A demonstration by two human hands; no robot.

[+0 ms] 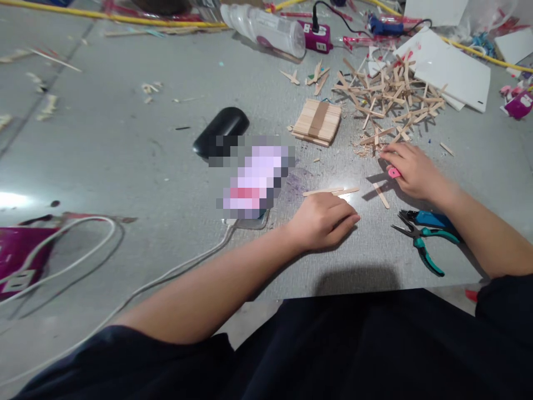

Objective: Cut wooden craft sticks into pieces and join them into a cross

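Observation:
My left hand (322, 221) rests on the grey floor with its fingers curled together, just below two thin wooden sticks (331, 191) lying flat; whether it holds anything is hidden. My right hand (410, 169) is closed around a small pink object (393, 173), at the near edge of a heap of cut wooden sticks (391, 100). One loose stick (381, 195) lies between my hands. A flat panel of glued sticks (317, 122) sits behind the left hand. Teal-handled pliers (422, 236) lie by my right forearm.
A black case (220, 130) and a blurred phone (254, 180) with a white cable (125, 300) lie at centre. A clear bottle (266, 30), a pink power strip (318, 38), white boards (452, 69) and a magenta box (16, 253) ring the area.

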